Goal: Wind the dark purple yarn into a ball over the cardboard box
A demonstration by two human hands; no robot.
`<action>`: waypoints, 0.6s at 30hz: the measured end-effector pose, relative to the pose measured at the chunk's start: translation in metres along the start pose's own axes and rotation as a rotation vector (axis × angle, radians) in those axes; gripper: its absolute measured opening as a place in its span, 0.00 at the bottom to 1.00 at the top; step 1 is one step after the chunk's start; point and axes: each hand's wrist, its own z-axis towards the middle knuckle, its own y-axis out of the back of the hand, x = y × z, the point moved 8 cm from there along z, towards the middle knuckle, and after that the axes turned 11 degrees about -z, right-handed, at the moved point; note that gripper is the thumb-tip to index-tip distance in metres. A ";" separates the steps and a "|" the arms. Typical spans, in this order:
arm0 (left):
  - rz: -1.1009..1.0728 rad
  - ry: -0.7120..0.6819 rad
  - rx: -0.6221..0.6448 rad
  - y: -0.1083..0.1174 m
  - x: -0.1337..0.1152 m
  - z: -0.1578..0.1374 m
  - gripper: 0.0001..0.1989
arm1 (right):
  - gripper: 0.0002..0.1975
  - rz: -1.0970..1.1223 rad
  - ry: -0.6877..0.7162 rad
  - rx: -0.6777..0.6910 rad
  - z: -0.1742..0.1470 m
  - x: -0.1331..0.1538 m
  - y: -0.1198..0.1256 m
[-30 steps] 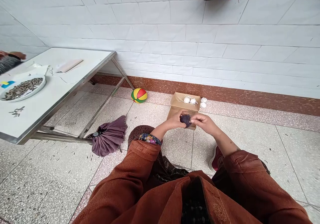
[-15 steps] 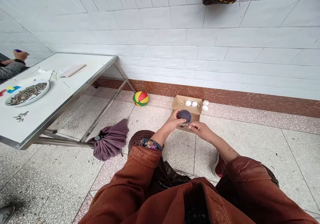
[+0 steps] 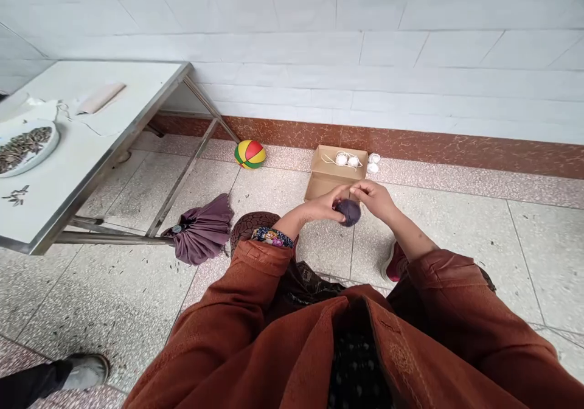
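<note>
My left hand (image 3: 323, 207) is closed around a dark purple ball of yarn (image 3: 350, 213), held in the air in front of my knees. Thumb and fingers grip its left side. Just above the ball, my right hand (image 3: 375, 199) pinches the yarn between thumb and forefinger; the strand itself is too thin to see clearly. Behind my hands an open cardboard box (image 3: 317, 185) sits on the floor. White balls of yarn (image 3: 341, 159) with loose strands lie in its raised lid part. More white balls (image 3: 373, 163) rest on the floor beside the box's right edge.
A metal-framed table (image 3: 150, 89) at left bears a plate of seeds (image 3: 53, 144) and a folded cloth (image 3: 101, 98). A colourful ball (image 3: 250, 154) and a folded purple umbrella (image 3: 204, 229) are on the floor. Another person's shoe (image 3: 86, 370) shows at lower left. A tiled wall (image 3: 292, 56) stands ahead.
My view has tilted down. The yarn ball has turned in my left hand, and my right hand has moved from its lower right to above it. Another person's foot has come further into view.
</note>
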 end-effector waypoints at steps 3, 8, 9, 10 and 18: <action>-0.227 -0.032 -0.012 -0.002 -0.008 -0.002 0.48 | 0.12 -0.105 -0.062 0.017 0.000 -0.019 -0.011; -0.370 -0.053 -0.157 0.009 -0.016 -0.006 0.33 | 0.08 -0.122 -0.067 0.114 -0.004 -0.026 -0.026; -0.381 -0.054 -0.210 0.014 -0.015 -0.006 0.32 | 0.08 -0.115 -0.053 0.143 -0.006 -0.024 -0.029; -0.381 -0.052 -0.268 0.021 -0.012 -0.006 0.32 | 0.09 -0.106 -0.038 0.180 -0.007 -0.021 -0.031; 0.073 0.019 -0.501 0.054 0.006 -0.009 0.36 | 0.16 0.138 0.039 0.413 -0.019 0.013 -0.031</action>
